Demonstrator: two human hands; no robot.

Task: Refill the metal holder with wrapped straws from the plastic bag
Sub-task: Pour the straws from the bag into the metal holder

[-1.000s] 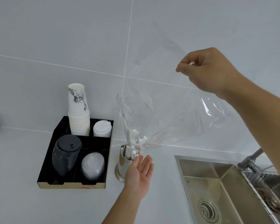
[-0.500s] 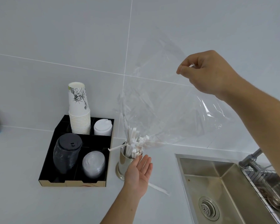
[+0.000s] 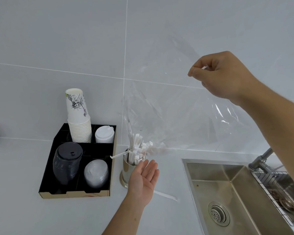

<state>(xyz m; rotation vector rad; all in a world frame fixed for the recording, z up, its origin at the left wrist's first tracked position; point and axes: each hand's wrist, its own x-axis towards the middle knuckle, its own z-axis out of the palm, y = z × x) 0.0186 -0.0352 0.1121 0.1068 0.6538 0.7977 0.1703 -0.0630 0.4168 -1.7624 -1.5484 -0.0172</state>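
Note:
My right hand pinches the top corner of a clear plastic bag and holds it high, its lower end hanging over the metal holder. White wrapped straws stand crowded in the holder, reaching up into the bag's mouth. One straw sticks out sideways to the left over the tray. Another straw lies flat on the counter to the holder's right. My left hand is open, palm up, right beside the holder, holding nothing.
A black tray left of the holder carries a stack of paper cups, white lids, black lids and clear lids. A steel sink with a drain lies to the right, a faucet behind it.
The straws have slid further out of the bag into the holder. One straw tipped out to the left and another fell onto the counter. My hands have barely moved.

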